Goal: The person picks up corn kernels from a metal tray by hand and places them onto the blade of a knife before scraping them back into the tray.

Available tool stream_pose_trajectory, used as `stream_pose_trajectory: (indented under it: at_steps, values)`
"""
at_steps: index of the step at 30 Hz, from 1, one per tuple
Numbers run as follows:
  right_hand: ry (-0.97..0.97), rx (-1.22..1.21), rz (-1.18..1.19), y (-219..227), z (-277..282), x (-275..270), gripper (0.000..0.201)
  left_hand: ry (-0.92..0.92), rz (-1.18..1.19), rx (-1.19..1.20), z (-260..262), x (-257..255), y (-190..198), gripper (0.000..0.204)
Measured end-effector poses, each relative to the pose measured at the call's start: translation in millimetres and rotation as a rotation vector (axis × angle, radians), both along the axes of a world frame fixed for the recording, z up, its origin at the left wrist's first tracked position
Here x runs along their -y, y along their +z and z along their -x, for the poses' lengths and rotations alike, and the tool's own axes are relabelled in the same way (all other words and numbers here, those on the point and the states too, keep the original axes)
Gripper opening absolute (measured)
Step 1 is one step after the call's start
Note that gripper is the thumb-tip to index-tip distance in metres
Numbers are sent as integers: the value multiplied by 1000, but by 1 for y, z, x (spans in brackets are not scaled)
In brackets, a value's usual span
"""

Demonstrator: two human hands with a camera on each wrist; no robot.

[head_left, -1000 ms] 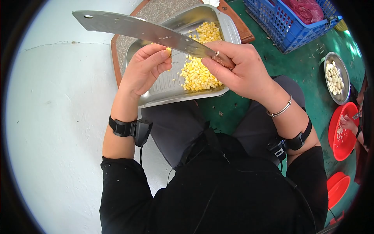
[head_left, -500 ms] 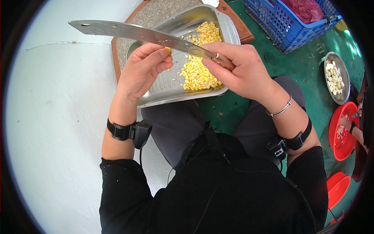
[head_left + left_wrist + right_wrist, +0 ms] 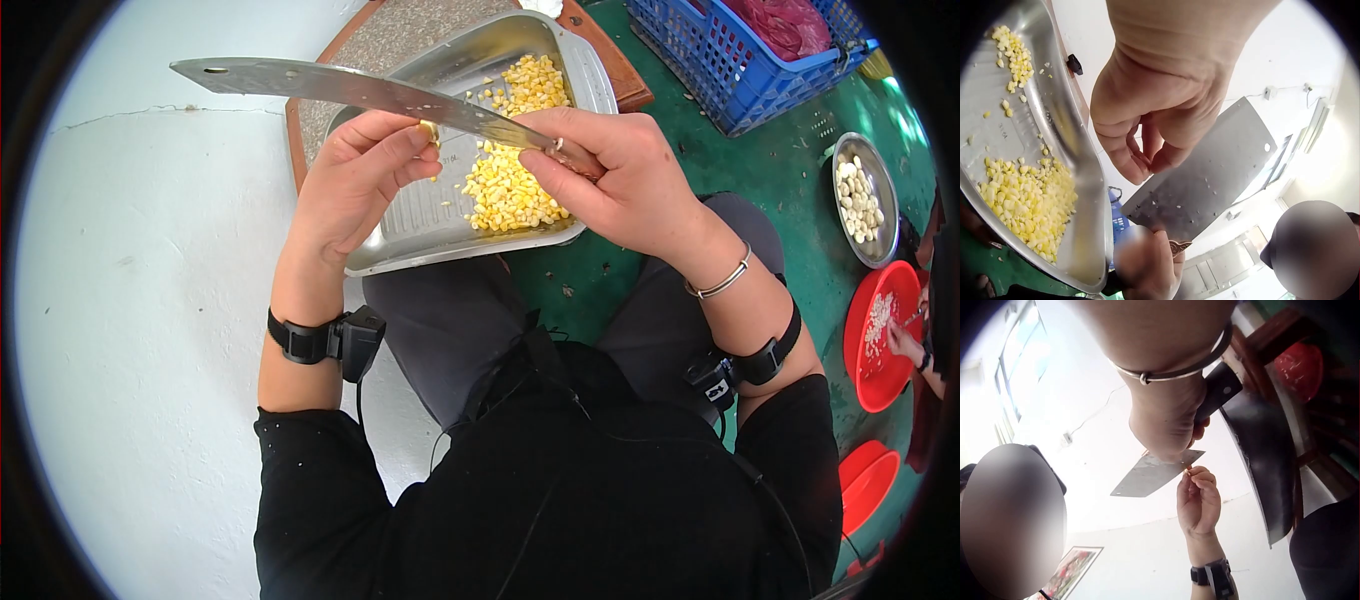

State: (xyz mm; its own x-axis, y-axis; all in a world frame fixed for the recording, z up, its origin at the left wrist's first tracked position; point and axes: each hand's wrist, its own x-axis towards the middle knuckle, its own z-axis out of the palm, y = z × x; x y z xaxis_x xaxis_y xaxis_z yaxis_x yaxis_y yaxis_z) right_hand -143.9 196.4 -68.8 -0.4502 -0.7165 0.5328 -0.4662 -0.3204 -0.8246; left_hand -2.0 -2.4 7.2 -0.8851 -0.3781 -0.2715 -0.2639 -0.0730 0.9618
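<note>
My right hand (image 3: 635,185) grips a broad cleaver (image 3: 380,95) by its handle. The blade stretches left above a metal tray (image 3: 408,212), with small bits stuck to its face (image 3: 1200,169). Beside the blade's lower edge, my left hand (image 3: 360,180) pinches a small yellow corn kernel (image 3: 430,130) between thumb and fingertips. In the right wrist view, the left hand (image 3: 1199,503) is right at the blade. Loose corn kernels (image 3: 508,195) are heaped at the tray's right side, and a smaller heap lies farther back, partly behind the blade.
The tray rests on a wood-edged table (image 3: 400,30) beside a white wall (image 3: 150,250). At right on the green floor stand a blue basket (image 3: 690,60), a metal bowl (image 3: 840,165) of pale pieces and red basins (image 3: 868,375); another person's hand (image 3: 905,345) works over one.
The cleaver's far end has dipped and shifted slightly left. My left forearm has drifted a little left, still pinching the kernel. The other person's hand has moved within the red basin.
</note>
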Motion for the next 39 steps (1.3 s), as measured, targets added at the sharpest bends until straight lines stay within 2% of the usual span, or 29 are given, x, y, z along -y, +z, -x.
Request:
stream_pose_trajectory:
  at_steps: [1,8,14,16,19,26,39]
  values:
    - [0,0,0,0,0,0,23,-26,15,6,-1,0,0,23]
    - [-18,-32,36,-1,-1,1,23,-45,12,-3,-1,-2,1,24]
    - [24,-1,23,1,-1,1,21,-48,139,69,-1,-6,1,26]
    - [27,-5,23,0,-2,1,21,-94,229,106,2,-10,3,27]
    - [32,10,64,1,-3,1,22,-135,232,84,8,-21,9,28]
    - [24,-8,47,0,-2,1,22,-96,260,104,7,-21,4,29]
    - [56,99,15,2,-1,-1,20,-168,421,32,13,-16,0,18]
